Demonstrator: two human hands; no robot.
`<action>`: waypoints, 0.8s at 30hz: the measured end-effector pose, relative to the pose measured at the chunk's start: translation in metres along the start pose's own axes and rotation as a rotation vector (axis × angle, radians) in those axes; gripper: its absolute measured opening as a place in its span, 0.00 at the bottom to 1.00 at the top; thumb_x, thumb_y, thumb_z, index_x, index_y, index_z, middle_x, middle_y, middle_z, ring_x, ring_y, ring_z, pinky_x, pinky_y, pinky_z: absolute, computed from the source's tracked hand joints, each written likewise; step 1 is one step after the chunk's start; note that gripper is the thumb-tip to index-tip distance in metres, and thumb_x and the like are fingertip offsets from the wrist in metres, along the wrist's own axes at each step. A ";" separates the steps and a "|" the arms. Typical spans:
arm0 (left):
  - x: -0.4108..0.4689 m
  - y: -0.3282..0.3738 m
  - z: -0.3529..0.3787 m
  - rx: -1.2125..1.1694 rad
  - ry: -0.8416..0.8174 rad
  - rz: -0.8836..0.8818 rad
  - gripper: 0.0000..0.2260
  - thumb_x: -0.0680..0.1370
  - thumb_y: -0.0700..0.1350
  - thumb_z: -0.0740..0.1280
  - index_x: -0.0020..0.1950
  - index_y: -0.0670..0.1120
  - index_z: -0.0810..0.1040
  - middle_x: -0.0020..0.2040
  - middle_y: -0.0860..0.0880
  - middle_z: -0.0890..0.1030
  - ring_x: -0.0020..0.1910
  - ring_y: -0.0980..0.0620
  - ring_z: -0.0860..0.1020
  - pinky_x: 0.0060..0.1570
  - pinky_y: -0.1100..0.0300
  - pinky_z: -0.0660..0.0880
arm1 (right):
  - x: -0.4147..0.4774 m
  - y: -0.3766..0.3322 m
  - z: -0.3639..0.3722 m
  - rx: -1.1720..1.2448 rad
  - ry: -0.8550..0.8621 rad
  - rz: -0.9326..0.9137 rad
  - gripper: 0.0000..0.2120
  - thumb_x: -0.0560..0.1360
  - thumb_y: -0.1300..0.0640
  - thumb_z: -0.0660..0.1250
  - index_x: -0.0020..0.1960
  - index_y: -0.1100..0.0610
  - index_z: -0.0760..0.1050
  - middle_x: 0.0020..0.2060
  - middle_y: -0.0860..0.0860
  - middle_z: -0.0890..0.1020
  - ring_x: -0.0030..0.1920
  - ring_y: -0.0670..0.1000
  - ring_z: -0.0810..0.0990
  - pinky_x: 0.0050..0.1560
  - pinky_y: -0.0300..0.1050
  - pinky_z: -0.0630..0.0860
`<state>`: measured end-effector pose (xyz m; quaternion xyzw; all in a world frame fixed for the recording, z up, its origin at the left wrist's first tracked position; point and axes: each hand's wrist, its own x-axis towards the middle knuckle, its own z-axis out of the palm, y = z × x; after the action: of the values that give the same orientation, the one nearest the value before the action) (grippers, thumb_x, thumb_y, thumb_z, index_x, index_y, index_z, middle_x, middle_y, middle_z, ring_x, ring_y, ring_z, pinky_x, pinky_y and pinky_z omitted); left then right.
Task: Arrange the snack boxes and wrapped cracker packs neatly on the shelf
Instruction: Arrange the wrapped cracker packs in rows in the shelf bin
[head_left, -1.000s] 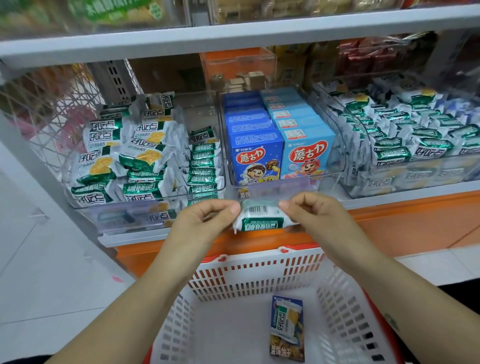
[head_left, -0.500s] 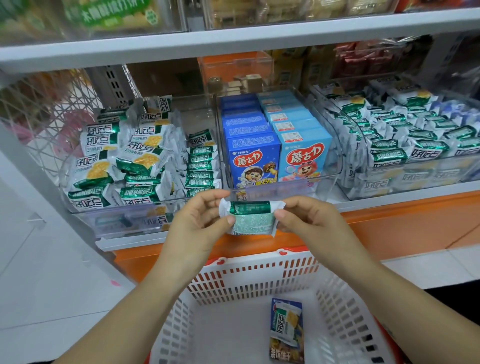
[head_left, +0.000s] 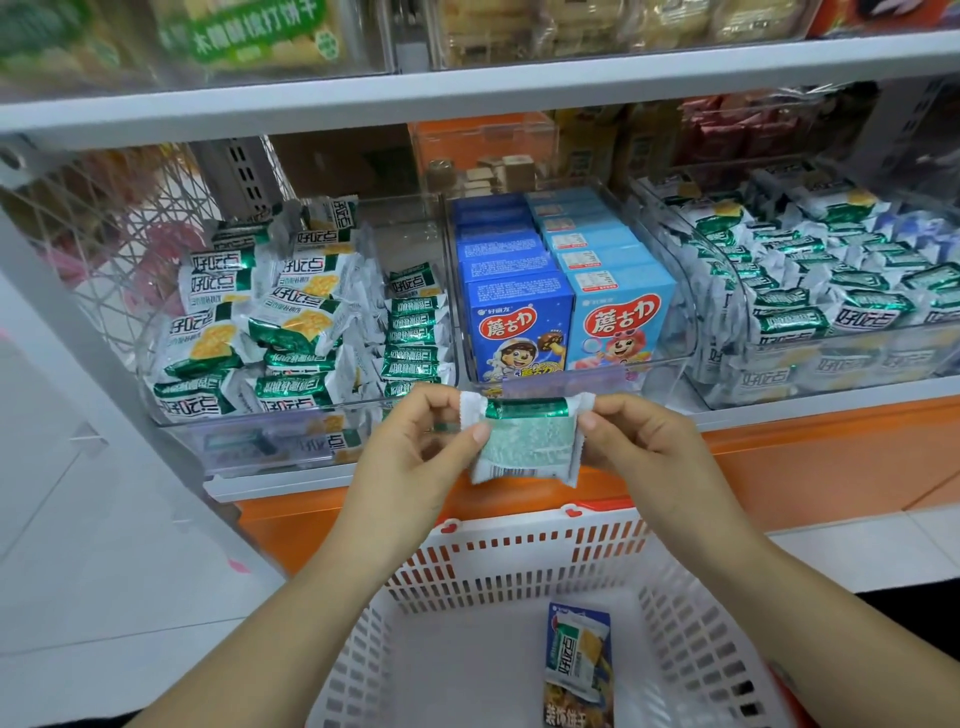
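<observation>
Fingers of the left hand (head_left: 415, 449) and right hand (head_left: 647, 447) pinch a green cracker pack (head_left: 524, 441) by its ends above the white basket (head_left: 519, 551). One blue pack (head_left: 576, 660) is still to shelve inside it. The clear shelf bins (head_left: 249, 441) above look mostly filled.

A cracker pack (head_left: 524, 441) lies between the left hand (head_left: 415, 452) and right hand (head_left: 641, 441). Behind them stand snack boxes (head_left: 566, 317), flanked by a left bin (head_left: 260, 441) and right bin (head_left: 831, 384) of packs. A basket (head_left: 519, 540) sits below.

At the centre of the frame my left hand (head_left: 415, 447) and right hand (head_left: 644, 447) pinch the crimped ends of a green-and-white cracker pack (head_left: 524, 441), level in front of the clear bin (head_left: 670, 291) of blue snack boxes (head_left: 519, 322). At the bottom, a white basket (head_left: 519, 540) holds one blue-edged pack (head_left: 576, 660).
</observation>
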<state>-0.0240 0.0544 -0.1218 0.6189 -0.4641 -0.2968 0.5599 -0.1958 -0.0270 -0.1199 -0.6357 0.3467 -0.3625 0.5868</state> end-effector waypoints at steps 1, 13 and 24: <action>0.000 0.001 0.000 0.016 0.015 -0.017 0.03 0.75 0.42 0.69 0.46 0.49 0.76 0.43 0.52 0.80 0.42 0.56 0.79 0.47 0.61 0.76 | 0.001 0.000 0.001 -0.001 0.010 0.014 0.09 0.78 0.61 0.63 0.45 0.50 0.80 0.40 0.42 0.85 0.43 0.43 0.84 0.42 0.32 0.77; 0.011 0.020 -0.017 -0.389 -0.072 -0.524 0.07 0.76 0.40 0.68 0.39 0.46 0.73 0.34 0.48 0.78 0.29 0.54 0.77 0.36 0.63 0.78 | 0.006 -0.017 0.013 -0.856 -0.195 -0.594 0.23 0.67 0.50 0.75 0.60 0.50 0.76 0.56 0.44 0.77 0.59 0.43 0.72 0.62 0.42 0.69; 0.034 0.050 -0.086 0.036 0.060 -0.062 0.04 0.79 0.49 0.64 0.50 0.51 0.77 0.53 0.51 0.82 0.44 0.57 0.83 0.52 0.55 0.78 | 0.082 -0.090 0.054 -0.836 -0.071 -0.592 0.17 0.73 0.60 0.71 0.62 0.56 0.77 0.50 0.45 0.78 0.51 0.37 0.70 0.51 0.20 0.61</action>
<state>0.0534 0.0627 -0.0513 0.6515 -0.4333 -0.2868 0.5527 -0.1069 -0.0648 -0.0288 -0.8989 0.2470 -0.3216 0.1659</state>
